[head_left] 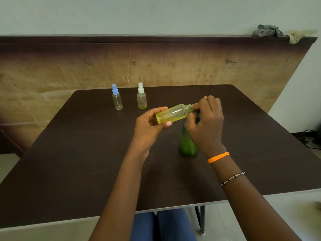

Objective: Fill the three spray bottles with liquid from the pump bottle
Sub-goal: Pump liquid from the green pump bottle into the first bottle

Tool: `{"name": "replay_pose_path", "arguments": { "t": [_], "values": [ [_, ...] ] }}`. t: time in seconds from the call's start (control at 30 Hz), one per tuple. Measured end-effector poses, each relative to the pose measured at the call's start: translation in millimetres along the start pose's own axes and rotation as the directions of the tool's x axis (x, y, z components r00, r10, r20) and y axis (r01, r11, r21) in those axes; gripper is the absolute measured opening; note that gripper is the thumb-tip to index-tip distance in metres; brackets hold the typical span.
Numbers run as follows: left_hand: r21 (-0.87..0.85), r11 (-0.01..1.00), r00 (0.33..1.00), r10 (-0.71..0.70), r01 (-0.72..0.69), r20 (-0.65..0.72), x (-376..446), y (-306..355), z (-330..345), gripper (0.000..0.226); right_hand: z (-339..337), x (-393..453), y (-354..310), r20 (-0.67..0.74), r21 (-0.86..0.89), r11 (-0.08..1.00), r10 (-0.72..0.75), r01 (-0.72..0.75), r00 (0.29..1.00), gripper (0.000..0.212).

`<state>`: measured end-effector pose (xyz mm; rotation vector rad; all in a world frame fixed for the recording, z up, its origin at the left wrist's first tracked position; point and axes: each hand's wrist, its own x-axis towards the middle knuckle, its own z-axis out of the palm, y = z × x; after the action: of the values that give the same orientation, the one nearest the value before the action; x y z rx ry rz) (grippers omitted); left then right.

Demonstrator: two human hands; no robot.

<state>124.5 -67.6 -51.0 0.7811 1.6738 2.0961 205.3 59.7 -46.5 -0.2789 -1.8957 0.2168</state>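
A dark brown table (86,153) fills most of the view, with a worn tan board (69,66) standing along its far edge and two crumpled cloths (267,31) on the board's top corner, well apart from both hands.

The green pump bottle (186,141) stands upright on the table directly under the right hand (206,122). Its top is hidden behind that hand; the fingers are curled over the pump head, but whether they press it or grip it cannot be told.

The left hand (147,124) holds an uncapped spray bottle (172,113) tipped on its side, the base pinched between the thumb (165,124) below and the curled fingers (159,109) above. The bottle holds yellow-green liquid pooled along its lower side. Its open threaded neck points toward the right hand and lies just at those fingertips, above the pump bottle.

Beyond the left fingers, near the far edge of the table, stand two more spray bottles, both upright and apart from each other: a white-capped one (142,99) with a little yellow-green liquid at the bottom, and further left a blue-capped one (117,100) that looks clear.

An orange band (218,157) and a beaded bracelet (232,178) circle the right wrist.
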Motion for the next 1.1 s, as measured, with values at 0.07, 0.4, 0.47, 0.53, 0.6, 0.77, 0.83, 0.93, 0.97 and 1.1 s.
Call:
{"name": "replay_pose_path", "arguments": {
  "t": [0.07, 0.4, 0.47, 0.53, 0.6, 0.77, 0.83, 0.93, 0.97, 1.1],
  "values": [
    [-0.006, 1.0, 1.0, 0.005, -0.005, 0.004, -1, 2, 0, 0.043, -4, 6, -4, 0.02, 0.011, 1.0, 0.01, -0.01, 1.0, 0.009],
    [0.012, 1.0, 1.0, -0.003, 0.003, -0.006, 1, -7, 0, 0.043, 11, -10, 7, -0.059, -0.047, 0.999, 0.003, -0.006, 0.998, 0.012],
    [0.016, 1.0, 1.0, -0.004, 0.004, -0.002, 0, -7, 0, 0.043, 10, -11, 5, -0.051, -0.025, 0.999, 0.02, -0.021, 0.998, 0.013],
    [0.009, 1.0, 1.0, -0.003, 0.003, 0.005, 0, -5, 0, 0.043, 6, -10, 1, -0.039, -0.018, 0.999, 0.031, -0.032, 0.999, 0.014],
    [0.006, 1.0, 1.0, -0.001, 0.001, 0.006, -1, -2, 0, 0.042, 1, -5, -4, -0.018, -0.019, 0.999, 0.036, -0.036, 0.999, 0.011],
    [-0.001, 1.0, 1.0, 0.01, -0.01, 0.007, -1, 0, 2, 0.042, -1, -1, -9, -0.028, -0.044, 0.996, 0.074, -0.075, 0.997, 0.009],
    [-0.003, 1.0, 1.0, 0.005, -0.005, 0.011, -1, -3, 1, 0.042, 5, -7, -5, -0.079, -0.084, 0.995, 0.043, -0.049, 0.996, 0.013],
    [0.008, 1.0, 1.0, -0.017, 0.017, 0.001, -1, -8, 0, 0.042, 13, -12, 3, -0.132, -0.112, 0.994, -0.004, -0.011, 0.991, 0.018],
    [0.012, 1.0, 1.0, -0.019, 0.019, -0.002, -1, -8, 0, 0.042, 14, -13, 4, -0.137, -0.112, 0.994, -0.008, -0.007, 0.991, 0.019],
    [0.005, 1.0, 1.0, -0.01, 0.01, -0.005, -3, -4, 1, 0.043, 9, -11, -1, -0.112, -0.102, 0.995, 0.0, -0.011, 0.994, 0.016]
  ]
}}
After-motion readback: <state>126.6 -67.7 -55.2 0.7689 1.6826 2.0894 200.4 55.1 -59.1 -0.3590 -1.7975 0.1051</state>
